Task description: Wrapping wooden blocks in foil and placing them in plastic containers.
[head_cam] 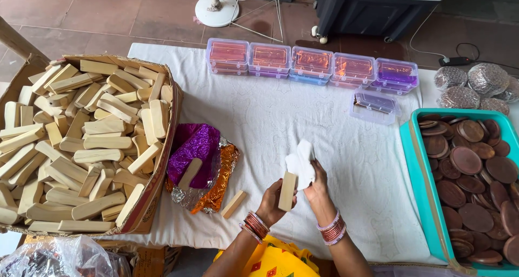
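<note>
The person's left hand [270, 201] holds a pale, smooth wooden block with rounded ends [287, 191] upright, its fingers wrapped around the lower half so the upper end stands free. The block is light cream in colour, flat-sided and oblong, and it is held just above the white patterned cloth covering the table [259, 120], near the front edge. The right hand [319, 188] grips a crumpled piece of white cloth [300, 160], fingers closed on it, and presses it against the side of the block; the cloth rises above both hands. Red and pink bangles sit on both wrists.

To the left, a large open cardboard box [157, 185] is heaped with many more blocks of the same pale wood. Between the box and the hands lies a pile of shiny foil sheets in purple, orange and silver [203, 158], with one wooden block resting on it [190, 173] and another lying on the table cloth just beside it [233, 204]. Along the far edge stands a row of small clear plastic boxes with coloured foil inside [311, 63], and one more sits apart, nearer [374, 105]. On the right, a teal plastic tray [419, 174] holds stacked brown round discs [470, 169].
</note>
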